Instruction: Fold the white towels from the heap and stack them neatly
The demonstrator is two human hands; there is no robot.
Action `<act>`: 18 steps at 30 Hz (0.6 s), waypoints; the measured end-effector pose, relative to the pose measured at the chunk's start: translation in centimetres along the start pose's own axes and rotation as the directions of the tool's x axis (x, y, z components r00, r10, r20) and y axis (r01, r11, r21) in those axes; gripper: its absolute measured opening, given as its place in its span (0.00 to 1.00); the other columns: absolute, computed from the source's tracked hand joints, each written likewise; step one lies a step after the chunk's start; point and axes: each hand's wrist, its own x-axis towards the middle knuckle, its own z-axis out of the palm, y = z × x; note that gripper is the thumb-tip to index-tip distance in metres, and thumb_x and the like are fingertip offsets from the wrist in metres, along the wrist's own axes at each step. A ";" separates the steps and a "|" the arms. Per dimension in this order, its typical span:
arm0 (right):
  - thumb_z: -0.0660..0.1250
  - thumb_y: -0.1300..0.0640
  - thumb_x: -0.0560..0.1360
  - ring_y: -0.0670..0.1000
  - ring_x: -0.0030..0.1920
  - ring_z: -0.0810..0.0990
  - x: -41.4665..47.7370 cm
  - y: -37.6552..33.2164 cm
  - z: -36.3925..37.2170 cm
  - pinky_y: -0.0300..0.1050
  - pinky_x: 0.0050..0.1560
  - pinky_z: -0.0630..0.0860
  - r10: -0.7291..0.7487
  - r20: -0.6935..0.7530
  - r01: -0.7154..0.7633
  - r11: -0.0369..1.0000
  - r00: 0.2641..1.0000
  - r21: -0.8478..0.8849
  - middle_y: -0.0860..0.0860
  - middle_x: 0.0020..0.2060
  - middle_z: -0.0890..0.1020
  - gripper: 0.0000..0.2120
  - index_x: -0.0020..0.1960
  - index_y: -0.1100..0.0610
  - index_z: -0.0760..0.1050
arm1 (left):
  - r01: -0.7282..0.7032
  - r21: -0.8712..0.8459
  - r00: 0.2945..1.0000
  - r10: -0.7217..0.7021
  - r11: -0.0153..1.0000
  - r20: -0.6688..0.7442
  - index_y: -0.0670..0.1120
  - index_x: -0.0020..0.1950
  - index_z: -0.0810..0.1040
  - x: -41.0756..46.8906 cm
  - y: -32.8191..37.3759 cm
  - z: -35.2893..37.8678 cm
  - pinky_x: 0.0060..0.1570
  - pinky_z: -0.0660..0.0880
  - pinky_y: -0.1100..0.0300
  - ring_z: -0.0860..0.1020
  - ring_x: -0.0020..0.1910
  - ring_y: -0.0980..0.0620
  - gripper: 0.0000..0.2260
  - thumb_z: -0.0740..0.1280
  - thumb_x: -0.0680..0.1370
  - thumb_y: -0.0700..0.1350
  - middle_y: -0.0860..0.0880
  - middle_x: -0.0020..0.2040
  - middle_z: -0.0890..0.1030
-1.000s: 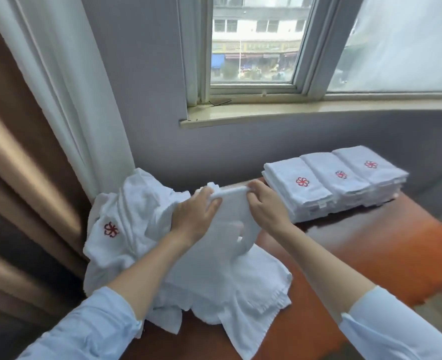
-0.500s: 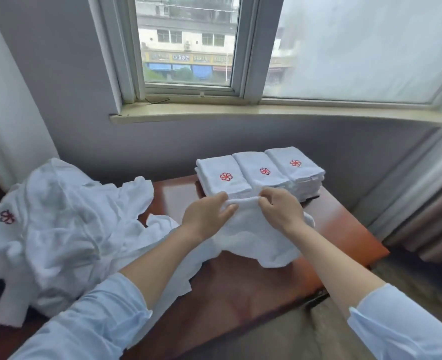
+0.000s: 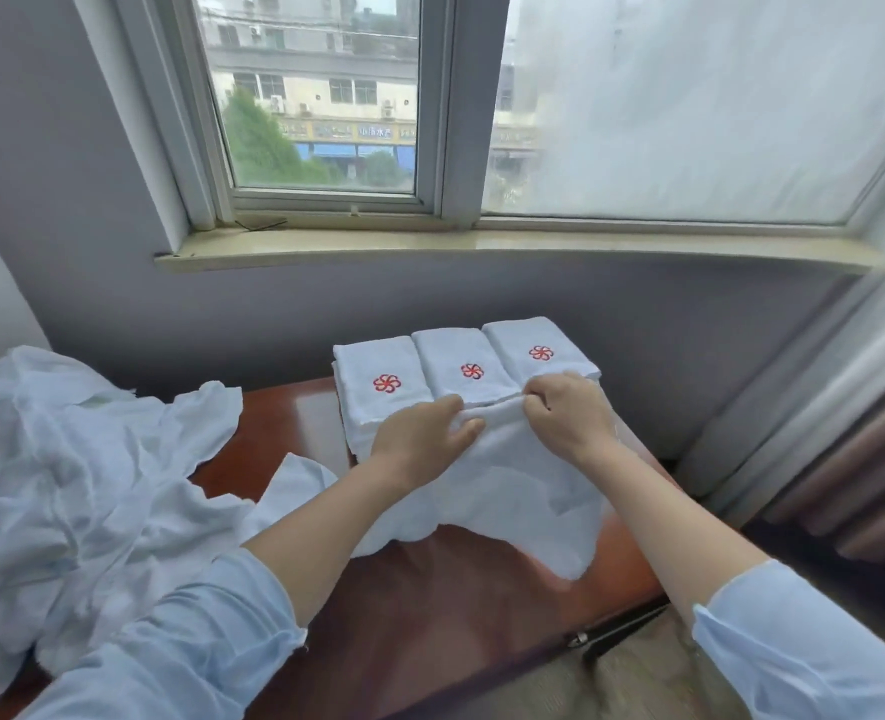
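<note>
Done: three folded stacks (image 3: 461,376) at 12 o'clock on bench (image 3: 430,615); in progress: one towel (image 3: 508,480), edge pinched by left grip (image 3: 419,439) and right grip (image 3: 567,413). Remaining: heap (image 3: 81,475) at 9 o'clock.

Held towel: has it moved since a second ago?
Yes. The towel has gone rightward, from over the heap to just in front of the folded stacks.

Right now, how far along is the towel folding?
Done: three stacks of folded towels, red emblems up, sit side by side at the back of the wooden table. In hand: the left hand and right hand pinch the top edge of one unfolded towel draped in front of the stacks. Left: the crumpled heap at the table's left end, seemingly several towels.
</note>
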 end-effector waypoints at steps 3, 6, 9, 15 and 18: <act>0.59 0.60 0.74 0.53 0.47 0.73 2.8 1.7 -1.4 0.48 0.50 0.70 -0.037 -0.042 0.036 0.999 0.998 -0.027 0.49 0.38 0.81 0.10 0.40 0.56 0.79 | 0.006 0.001 1.000 -0.006 1.000 -0.010 0.51 0.45 0.67 3.3 1.4 0.4 0.37 0.66 0.54 0.77 0.43 0.44 0.14 0.58 0.80 0.60 0.49 0.42 0.80; 0.59 0.59 0.74 0.52 0.44 0.72 3.8 4.2 -1.6 0.48 0.45 0.69 -0.043 0.031 0.046 0.993 0.999 -0.107 0.47 0.35 0.78 0.10 0.35 0.54 0.74 | 0.045 -0.088 0.988 -0.031 0.995 0.155 0.50 0.38 0.67 6.3 2.2 2.1 0.33 0.62 0.55 0.74 0.38 0.48 0.14 0.60 0.79 0.57 0.54 0.35 0.75; 0.57 0.57 0.75 0.55 0.42 0.73 2.7 7.9 0.3 0.45 0.36 0.61 0.073 0.234 -0.033 0.985 0.969 -0.170 0.46 0.34 0.73 0.12 0.33 0.53 0.67 | 0.153 -0.180 0.840 -0.032 0.972 0.542 0.51 0.34 0.67 7.8 3.1 6.2 0.35 0.63 0.58 0.69 0.34 0.54 0.13 0.59 0.79 0.52 0.55 0.34 0.72; 0.55 0.58 0.79 0.50 0.33 0.65 -3.1 15.5 6.2 0.40 0.31 0.56 0.319 0.671 -0.300 0.942 0.669 -0.149 0.45 0.33 0.66 0.15 0.33 0.50 0.62 | 0.158 0.015 0.475 -0.090 0.987 0.875 0.44 0.57 0.80 7.0 5.1 16.5 0.48 0.67 0.58 0.71 0.46 0.52 0.15 0.60 0.81 0.52 0.48 0.50 0.78; 0.56 0.58 0.79 0.49 0.30 0.62 -4.4 18.3 7.9 0.41 0.31 0.59 0.305 0.843 -0.352 0.924 0.442 -0.149 0.48 0.31 0.66 0.16 0.32 0.51 0.61 | 0.120 0.118 0.324 -0.151 0.986 0.934 0.48 0.52 0.80 6.7 5.9 19.4 0.47 0.72 0.56 0.78 0.49 0.48 0.12 0.62 0.79 0.54 0.49 0.51 0.80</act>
